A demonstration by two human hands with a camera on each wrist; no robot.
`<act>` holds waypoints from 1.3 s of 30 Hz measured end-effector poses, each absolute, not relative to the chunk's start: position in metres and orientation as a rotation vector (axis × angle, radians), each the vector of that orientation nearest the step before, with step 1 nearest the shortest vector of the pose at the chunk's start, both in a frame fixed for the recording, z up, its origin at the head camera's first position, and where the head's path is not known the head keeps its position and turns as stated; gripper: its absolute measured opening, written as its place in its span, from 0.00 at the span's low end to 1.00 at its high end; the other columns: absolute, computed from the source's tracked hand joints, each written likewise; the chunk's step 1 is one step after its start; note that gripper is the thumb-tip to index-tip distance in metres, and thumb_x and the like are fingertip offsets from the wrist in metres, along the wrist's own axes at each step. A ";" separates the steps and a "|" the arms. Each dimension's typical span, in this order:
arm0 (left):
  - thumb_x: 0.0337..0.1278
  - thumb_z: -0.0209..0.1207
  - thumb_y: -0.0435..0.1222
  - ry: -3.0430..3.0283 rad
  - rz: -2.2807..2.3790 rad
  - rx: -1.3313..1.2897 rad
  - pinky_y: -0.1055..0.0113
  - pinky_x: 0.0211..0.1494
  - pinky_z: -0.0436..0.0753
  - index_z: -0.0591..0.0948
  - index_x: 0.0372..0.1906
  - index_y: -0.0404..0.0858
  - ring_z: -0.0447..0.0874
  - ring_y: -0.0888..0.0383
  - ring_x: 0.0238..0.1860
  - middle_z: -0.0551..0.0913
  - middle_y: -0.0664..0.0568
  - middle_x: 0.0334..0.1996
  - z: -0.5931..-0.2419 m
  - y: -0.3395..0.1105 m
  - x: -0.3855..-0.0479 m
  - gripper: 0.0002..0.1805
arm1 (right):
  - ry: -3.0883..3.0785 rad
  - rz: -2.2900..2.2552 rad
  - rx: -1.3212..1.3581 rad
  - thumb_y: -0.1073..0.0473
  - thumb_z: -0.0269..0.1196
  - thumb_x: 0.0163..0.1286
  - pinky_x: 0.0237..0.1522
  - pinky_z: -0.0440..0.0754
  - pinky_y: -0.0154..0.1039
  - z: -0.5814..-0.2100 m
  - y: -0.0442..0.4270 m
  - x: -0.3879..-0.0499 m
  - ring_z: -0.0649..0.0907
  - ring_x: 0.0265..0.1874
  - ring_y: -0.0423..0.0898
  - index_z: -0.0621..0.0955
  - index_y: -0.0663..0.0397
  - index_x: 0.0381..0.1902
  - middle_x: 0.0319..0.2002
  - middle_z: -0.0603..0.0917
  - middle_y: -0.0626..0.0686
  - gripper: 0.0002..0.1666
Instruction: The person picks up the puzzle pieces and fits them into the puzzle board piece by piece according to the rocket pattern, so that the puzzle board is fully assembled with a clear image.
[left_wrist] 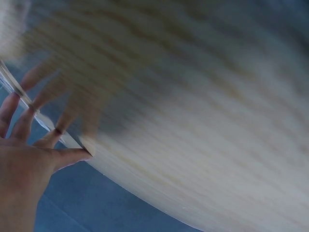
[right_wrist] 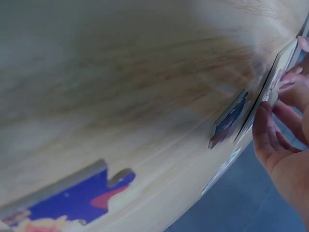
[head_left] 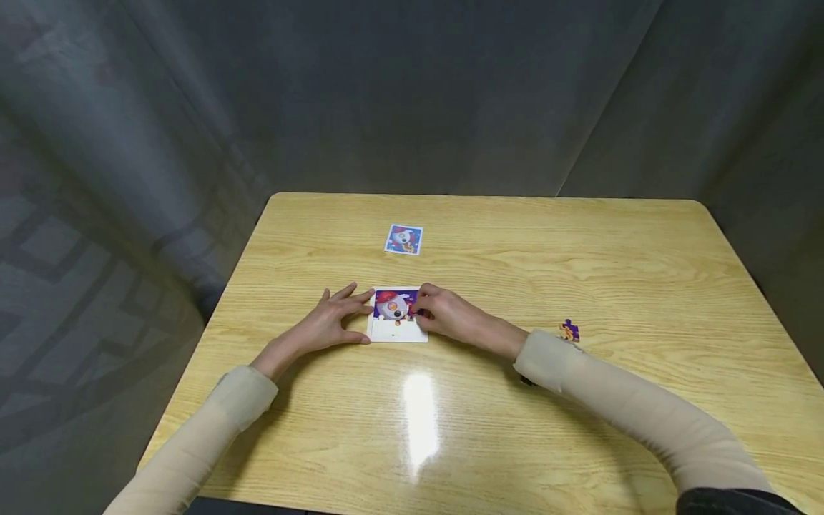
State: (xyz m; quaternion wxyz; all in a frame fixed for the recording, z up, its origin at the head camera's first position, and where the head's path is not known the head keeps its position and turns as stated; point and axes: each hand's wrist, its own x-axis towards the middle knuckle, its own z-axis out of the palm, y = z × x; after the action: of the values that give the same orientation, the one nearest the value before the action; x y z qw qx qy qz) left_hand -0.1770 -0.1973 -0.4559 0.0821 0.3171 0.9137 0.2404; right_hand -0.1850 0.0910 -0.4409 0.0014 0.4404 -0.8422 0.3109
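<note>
Head view: puzzle board [head_left: 399, 332], frame centre
Left hand [head_left: 330, 322]: spread wide, touching board
Right hand [head_left: 452, 313]: at board, cannot tell grip

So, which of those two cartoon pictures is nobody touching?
The small card farther up the table. The other, the partly filled puzzle board, has the left hand at its left edge and the right hand at its right.

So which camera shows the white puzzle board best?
The head view: it looks down on the puzzle board, picture side showing. The left wrist view shows just a thin edge; the right wrist sees it slanted, partly behind fingers.
</note>
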 end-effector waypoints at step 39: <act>0.47 0.70 0.51 2.750 0.708 0.974 0.24 0.62 0.43 0.81 0.56 0.42 0.50 0.39 0.73 0.65 0.49 0.71 -0.458 -0.198 -0.178 0.31 | -2.608 0.569 1.469 0.67 0.63 0.65 0.41 0.81 0.37 -0.446 0.085 -0.184 0.80 0.38 0.47 0.84 0.61 0.43 0.40 0.78 0.57 0.09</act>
State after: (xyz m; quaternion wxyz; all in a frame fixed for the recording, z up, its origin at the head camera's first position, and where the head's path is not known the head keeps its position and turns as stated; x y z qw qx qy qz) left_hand -0.1777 -0.1979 -0.4584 0.0699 0.3237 0.9138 0.2351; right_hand -0.1838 0.0846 -0.4464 0.0473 0.4816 -0.8550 0.1865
